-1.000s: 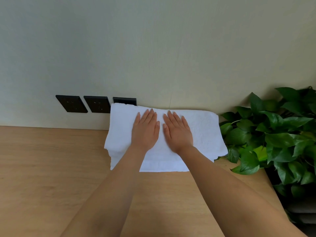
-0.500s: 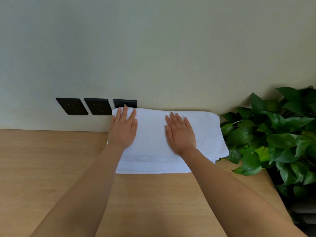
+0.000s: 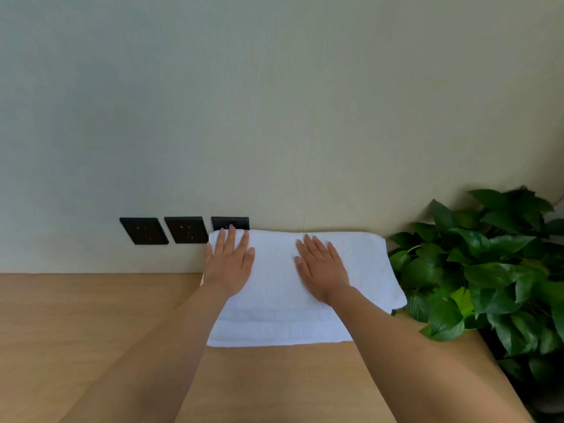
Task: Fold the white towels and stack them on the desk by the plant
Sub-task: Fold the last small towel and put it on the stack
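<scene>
A stack of folded white towels [image 3: 274, 319] lies on the wooden desk [image 3: 91, 325], pushed back against the wall and touching the leaves of the green plant [image 3: 476, 270] on its right. My left hand [image 3: 229, 264] presses flat on the stack's far left corner, fingers straight. My right hand [image 3: 323, 270] lies flat on the middle of the top towel, fingers straight too. Both forearms cover part of the stack's front edge.
Three black wall sockets [image 3: 183, 229] sit in the wall just left of the towels; my left fingertips overlap the rightmost one. The desk's right edge runs along the plant. Bare wood spreads to the left and front.
My left hand slid from the middle of the towel out to its far left corner. My right hand stayed almost where it was. The top towel now lies flatter.
</scene>
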A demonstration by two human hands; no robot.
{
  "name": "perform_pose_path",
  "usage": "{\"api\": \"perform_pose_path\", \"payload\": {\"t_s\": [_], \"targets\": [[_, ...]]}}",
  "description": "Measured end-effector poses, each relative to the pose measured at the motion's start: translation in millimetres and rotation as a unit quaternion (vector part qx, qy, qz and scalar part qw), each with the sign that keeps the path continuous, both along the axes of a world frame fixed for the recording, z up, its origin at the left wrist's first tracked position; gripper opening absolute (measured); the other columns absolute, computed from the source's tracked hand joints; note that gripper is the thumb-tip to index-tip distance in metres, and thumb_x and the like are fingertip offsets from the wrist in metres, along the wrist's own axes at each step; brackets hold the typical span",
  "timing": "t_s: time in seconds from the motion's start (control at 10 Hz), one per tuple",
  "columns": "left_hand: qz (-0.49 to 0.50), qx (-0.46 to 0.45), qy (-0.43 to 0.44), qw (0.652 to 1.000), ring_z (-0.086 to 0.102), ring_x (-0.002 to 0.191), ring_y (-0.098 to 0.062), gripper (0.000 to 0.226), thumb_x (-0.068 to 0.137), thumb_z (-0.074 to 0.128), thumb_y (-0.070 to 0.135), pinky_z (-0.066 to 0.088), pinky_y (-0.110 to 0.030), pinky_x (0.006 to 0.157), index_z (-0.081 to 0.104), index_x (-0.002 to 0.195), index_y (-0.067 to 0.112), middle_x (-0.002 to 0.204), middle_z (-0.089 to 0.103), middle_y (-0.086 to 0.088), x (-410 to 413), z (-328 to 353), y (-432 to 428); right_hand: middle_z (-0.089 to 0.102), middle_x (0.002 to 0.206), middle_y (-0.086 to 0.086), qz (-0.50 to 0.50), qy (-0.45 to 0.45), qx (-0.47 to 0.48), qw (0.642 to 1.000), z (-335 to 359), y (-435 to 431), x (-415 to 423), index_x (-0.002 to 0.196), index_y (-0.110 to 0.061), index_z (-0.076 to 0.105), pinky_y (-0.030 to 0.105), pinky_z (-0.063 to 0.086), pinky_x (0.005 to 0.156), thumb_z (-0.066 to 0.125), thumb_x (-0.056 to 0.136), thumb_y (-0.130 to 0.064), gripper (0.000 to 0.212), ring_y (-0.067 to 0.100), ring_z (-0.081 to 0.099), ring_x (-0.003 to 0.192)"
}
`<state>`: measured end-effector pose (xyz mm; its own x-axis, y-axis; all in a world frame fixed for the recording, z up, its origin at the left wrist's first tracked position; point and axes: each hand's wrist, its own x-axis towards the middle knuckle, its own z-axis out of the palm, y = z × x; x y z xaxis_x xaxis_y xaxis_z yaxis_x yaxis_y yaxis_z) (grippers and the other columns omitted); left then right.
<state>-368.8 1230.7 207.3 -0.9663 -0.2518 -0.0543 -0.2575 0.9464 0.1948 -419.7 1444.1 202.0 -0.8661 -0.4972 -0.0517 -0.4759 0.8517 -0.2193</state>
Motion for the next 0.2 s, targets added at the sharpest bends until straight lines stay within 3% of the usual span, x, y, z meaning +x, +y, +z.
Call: {"api": "perform_pose_path", "payload": {"t_s": [0.2], "targets": [[-0.004,-0.002,-0.068,0.998,-0.012,0.147,-0.02,0.053,0.103,0.011,0.044,-0.003,-0.053,0.117,0.006,0.153,0.029,0.161,-0.011,-0.002,-0.1,35.8,5.1,0.002,0.162,0.0,0.016,-0.111,0.016,0.994,54.8,1.7,-2.4,0.154,-0.02,0.009,0.037,0.007,0.119,0.018,0.105,-0.039,0.054,0.016,0.005,0.148]]}}
